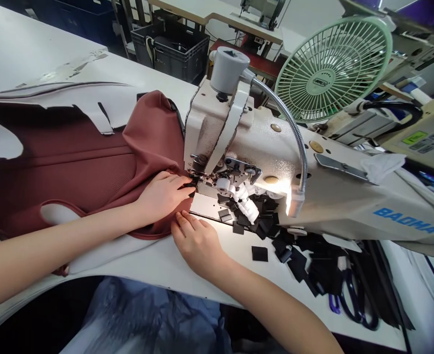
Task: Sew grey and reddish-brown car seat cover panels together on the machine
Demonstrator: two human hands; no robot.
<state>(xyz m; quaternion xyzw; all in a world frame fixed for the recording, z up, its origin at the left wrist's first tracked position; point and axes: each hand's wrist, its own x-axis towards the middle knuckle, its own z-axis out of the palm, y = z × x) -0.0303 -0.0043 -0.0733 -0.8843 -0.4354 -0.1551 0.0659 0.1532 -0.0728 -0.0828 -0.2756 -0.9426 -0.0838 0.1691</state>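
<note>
Pressing flat with right hand (198, 243), nearest: fingers straight and together, tips on the fabric (72, 167) hem near the table (165, 275) edge, gripping nothing. Resting left hand (163, 196) just beyond, on top of the fabric, fingers curled down, tips against a black tab (191, 186) right at the presser foot (196, 173). Cannot tell whether pinching the tab or only pushing it.

Spreading left from the foot across the table, maroon, with a fold humped up beside the machine (261, 147) head. Looks like faux leather: limp, light to medium weight, smooth-faced so likely slippery under palms, and probably marks for good where pierced. Best held flat-palmed on both sides of the seam line, close to the foot, not pinched by the loose edge.

Lying right of the foot: pile of black patches (264, 228), small and stiff-looking, and scissors (349, 295) with purple handles partly under them.

Reads "BAOMA" in blue on the machine arm. Further back: lamp (294, 199) lit, fan (331, 69) with hub badge too small to read, control box (426, 135) with an illegible green sticker, crate (172, 49).
</note>
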